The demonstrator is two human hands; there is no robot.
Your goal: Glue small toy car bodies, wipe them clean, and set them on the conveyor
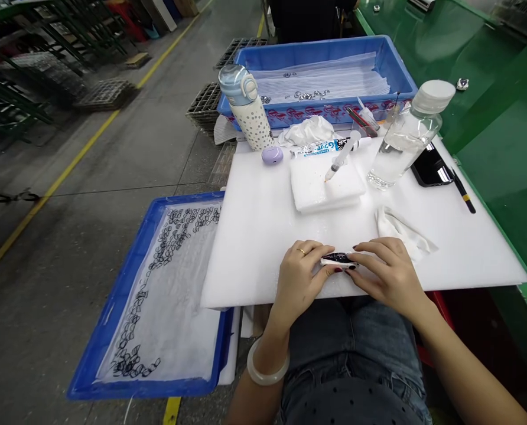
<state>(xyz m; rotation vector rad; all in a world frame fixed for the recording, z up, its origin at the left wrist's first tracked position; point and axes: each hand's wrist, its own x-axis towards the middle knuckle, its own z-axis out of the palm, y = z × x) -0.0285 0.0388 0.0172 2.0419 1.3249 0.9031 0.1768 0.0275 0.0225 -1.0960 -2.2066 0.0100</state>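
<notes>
Head view: left hand (pixel 302 276) and right hand (pixel 393 273) both pinch the small black-and-white piece (pixel 337 258); uneven finger pressure could skid it across the worktop (pixel 254 236)!

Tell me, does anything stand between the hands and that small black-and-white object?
Nothing visible does: the left hand and right hand both touch the small black-and-white object. The white pad lies beyond it.

Black and white on the small piece (pixel 337 258), grey dots over the cream flask (pixel 253 125), lilac on the case (pixel 272 156).
</notes>
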